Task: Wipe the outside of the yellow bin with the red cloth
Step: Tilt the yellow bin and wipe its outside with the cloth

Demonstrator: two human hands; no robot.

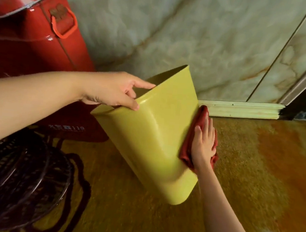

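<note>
Red cloth [192, 138] under right grip [204, 146]

Only readable text: "119" in white, after a few blurred unreadable characters, low on the red metal box [35, 37].

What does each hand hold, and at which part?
The left hand grips the yellow bin at its open rim. The right hand presses the red cloth flat against the bin's side.

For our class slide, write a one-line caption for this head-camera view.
Left hand grips the tilted yellow bin by its rim while the right hand presses the red cloth flat against its side.
</note>
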